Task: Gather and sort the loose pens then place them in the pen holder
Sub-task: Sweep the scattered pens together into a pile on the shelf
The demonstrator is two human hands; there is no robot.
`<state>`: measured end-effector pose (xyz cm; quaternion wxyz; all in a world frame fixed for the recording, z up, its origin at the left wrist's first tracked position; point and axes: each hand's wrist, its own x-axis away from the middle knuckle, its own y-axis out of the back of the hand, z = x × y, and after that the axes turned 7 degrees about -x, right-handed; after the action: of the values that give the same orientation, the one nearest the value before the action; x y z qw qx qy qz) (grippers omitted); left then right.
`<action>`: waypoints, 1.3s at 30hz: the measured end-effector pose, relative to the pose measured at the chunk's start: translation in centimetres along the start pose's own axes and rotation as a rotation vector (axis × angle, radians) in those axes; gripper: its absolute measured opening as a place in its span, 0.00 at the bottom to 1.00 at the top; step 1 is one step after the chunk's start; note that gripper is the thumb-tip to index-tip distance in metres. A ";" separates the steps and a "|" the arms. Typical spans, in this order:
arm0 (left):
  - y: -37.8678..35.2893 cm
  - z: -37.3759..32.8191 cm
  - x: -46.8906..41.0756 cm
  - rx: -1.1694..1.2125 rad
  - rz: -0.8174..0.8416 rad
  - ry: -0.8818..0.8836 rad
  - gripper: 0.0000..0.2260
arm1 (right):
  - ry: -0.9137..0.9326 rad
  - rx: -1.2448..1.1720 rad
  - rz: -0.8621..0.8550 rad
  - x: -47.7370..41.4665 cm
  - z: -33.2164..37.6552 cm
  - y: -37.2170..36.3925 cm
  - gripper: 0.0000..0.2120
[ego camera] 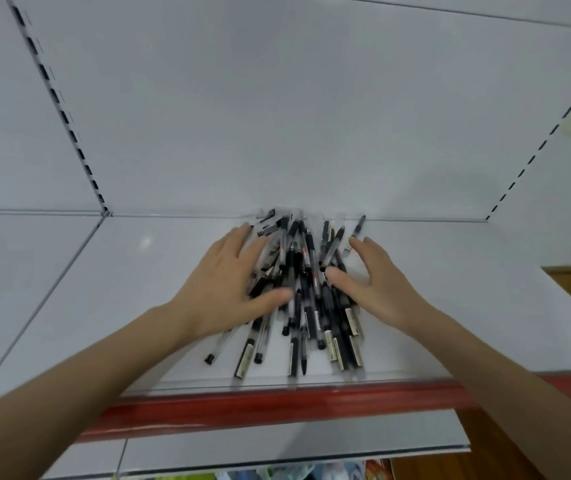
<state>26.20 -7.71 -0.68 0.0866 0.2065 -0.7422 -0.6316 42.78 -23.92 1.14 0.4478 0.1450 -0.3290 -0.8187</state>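
— Black pens, a whole heap: where do they lie?
— On a white shelf, bunched between the two hands, mostly pointing away from the person, a few ends fanning out below the wrists.
— How is the left hand?
— Flat and spread wide, fingers straight, resting on the left side of the heap with the thumb laid across several barrels. It grips none.
— And the right hand?
— Wide too, fingers loosely bent, set against the right side of the heap with the thumb touching the pens. It holds nothing.
— Anything past the fingertips?
— One pen lies just beyond the right fingers, by the grey back panel.
— Nearer than the wrists?
— A red strip along the shelf's front edge.
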 end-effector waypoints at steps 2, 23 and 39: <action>0.3 1.0 1.7 -0.109 0.179 0.006 0.47 | 0.008 0.076 0.134 1.9 -0.7 0.7 0.45; -0.9 -2.7 1.1 -0.074 0.311 -0.010 0.53 | 0.125 0.436 0.335 0.9 -1.9 0.2 0.53; -1.5 -2.1 0.0 -0.212 0.224 -0.065 0.46 | 0.174 0.476 0.260 -0.3 -2.3 0.3 0.48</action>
<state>27.28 -9.79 -1.74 0.1537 0.0915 -0.6922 -0.6992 44.39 -24.71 -0.35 0.5289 0.2726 -0.4882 -0.6385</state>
